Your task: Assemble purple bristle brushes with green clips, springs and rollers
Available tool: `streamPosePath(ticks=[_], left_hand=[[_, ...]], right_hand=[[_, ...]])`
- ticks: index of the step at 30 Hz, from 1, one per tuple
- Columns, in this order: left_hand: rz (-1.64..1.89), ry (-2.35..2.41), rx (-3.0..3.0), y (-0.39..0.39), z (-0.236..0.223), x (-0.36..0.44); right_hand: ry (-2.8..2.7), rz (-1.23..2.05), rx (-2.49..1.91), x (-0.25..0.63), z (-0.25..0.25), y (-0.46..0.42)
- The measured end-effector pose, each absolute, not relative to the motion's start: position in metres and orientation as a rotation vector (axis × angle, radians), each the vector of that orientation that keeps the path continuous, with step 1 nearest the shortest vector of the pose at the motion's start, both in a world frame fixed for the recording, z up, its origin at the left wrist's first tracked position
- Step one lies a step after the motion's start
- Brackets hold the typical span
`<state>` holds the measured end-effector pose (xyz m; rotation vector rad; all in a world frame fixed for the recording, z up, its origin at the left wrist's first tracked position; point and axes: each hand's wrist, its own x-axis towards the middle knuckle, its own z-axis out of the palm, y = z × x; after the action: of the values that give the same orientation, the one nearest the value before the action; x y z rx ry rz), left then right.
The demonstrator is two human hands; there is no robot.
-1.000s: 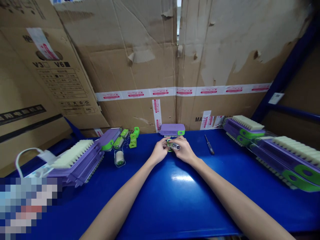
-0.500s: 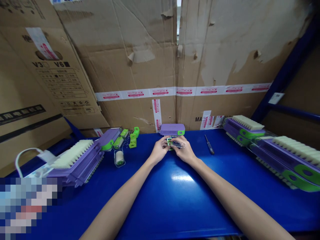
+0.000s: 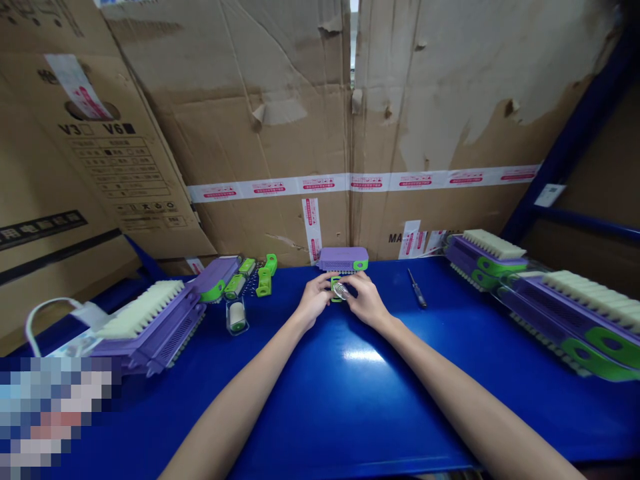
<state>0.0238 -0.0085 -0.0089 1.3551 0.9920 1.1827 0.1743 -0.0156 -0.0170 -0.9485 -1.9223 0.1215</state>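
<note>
My left hand (image 3: 314,299) is closed around the left side of a small green plastic bracket (image 3: 337,298), held just above the blue table. A metal coil spring (image 3: 341,290) sits against the bracket, its rings pressed close together. The fingers of my right hand (image 3: 369,300) are closed on the spring from the right. Part of the bracket is hidden behind my fingers and the spring. Right behind my hands stands a purple block (image 3: 343,257) with a green end piece and bristles along its underside.
To the left are more green brackets (image 3: 265,280), loose springs, a clear case with a white roller (image 3: 237,316), and purple blocks with cream bristles (image 3: 150,333). A screwdriver (image 3: 417,291) lies right of my hands. More purple blocks (image 3: 575,313) line the right; cardboard (image 3: 280,147) walls the back.
The spring, stretched out to the right before, is now squeezed shorter and turned against the bracket. My right hand's fingers have shifted over it. The view has moved slightly.
</note>
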Motion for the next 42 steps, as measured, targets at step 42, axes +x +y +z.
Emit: streamPosePath(ticks=[42], left_hand=[[0.968, 0.99, 1.487, -0.0112, 0.0, 0.0203]], right_hand=[[-1.912, 0.259, -1.017, 0.1763, -0.021, -0.0133]])
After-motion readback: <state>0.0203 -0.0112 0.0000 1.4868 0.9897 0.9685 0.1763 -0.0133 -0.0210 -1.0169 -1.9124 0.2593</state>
